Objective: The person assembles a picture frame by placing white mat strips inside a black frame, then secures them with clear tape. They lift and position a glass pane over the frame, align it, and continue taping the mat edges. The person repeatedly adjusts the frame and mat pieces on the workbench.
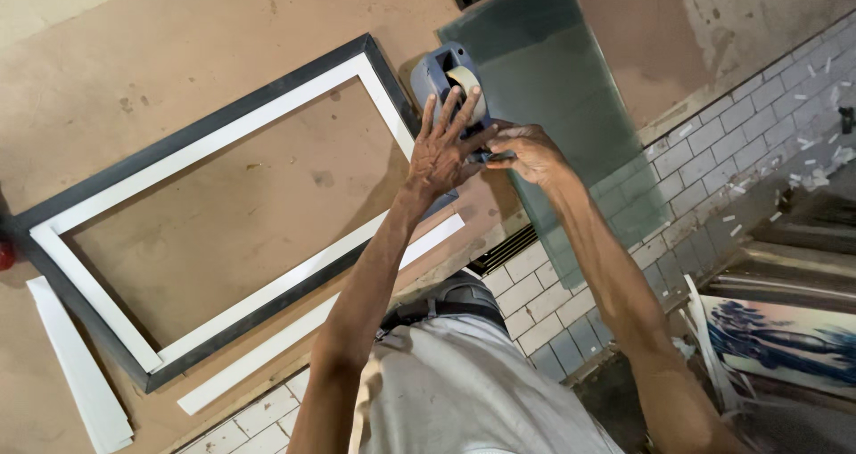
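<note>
My left hand lay flat with fingers spread across the blue tape dispenser, pressing on it rather than gripping it. My right hand was pinched shut at the fingertips, just beside the left hand; what it pinched was too small to see — possibly the free end of the tape. The dispenser sat on the brown bench, directly beyond my left hand, touching the near corner of the dark picture frame on one side and the edge of the greenish glass sheet on the other. The left hand was on it; the right was near but apart from its body.

The frame's long axis ran diagonally across the bench, away to my left. The glass sheet's long axis ran from the dispenser toward the tiled bench edge.

Count: one dispenser holding one tape roll, one dark frame with one white inner border, one glass sheet, two loose white strips — one beside the frame's long side, one at its short end.
</note>
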Tool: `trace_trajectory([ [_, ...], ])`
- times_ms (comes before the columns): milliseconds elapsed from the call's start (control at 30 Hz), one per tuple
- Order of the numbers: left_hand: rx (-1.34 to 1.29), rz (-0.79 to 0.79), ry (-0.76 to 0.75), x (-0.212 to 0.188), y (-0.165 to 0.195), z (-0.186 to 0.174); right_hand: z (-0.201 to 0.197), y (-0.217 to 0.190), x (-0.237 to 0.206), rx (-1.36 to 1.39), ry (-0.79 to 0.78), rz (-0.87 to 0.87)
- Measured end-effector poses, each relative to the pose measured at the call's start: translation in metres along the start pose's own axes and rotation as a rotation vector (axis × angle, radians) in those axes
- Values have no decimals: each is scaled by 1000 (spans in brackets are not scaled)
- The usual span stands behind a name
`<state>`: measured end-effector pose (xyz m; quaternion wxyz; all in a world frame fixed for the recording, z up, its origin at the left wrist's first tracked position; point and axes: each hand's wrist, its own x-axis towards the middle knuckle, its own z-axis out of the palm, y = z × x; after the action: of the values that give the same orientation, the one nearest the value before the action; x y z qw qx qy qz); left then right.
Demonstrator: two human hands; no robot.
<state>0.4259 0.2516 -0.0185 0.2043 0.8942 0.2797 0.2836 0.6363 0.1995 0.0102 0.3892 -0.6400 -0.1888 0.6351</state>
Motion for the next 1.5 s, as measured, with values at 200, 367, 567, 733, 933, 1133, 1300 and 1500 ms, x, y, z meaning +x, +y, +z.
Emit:
trace_trajectory([
  [200, -24, -23, -16, -7, 5, 4, -18, 12, -19, 108, -83, -236],
  [367, 17, 42, -1, -12, 10, 10, -26, 30, -31, -172, -80, -455],
  [567, 92, 32, -31, -21, 8, 25, -12, 56, -32, -383, 215, -383],
  [733, 174, 85, 11, -20, 8, 26, 1, 65, -32, -962, 489, -760],
  [933, 181, 80, -32, -3, 14, -6, 28, 41, -52, -1007, 680, -905],
  [1133, -532, -145, 37, -34, 26, -25, 28, 56, -95, -477, 254, -622],
  [1300, -770, -241, 46, -65, 43, -51, 48, 80, -103, -599, 151, -643],
  [1500, -642, -293, 192, -80, 68, -98, 76, 95, -133, -219, 243, -424],
])
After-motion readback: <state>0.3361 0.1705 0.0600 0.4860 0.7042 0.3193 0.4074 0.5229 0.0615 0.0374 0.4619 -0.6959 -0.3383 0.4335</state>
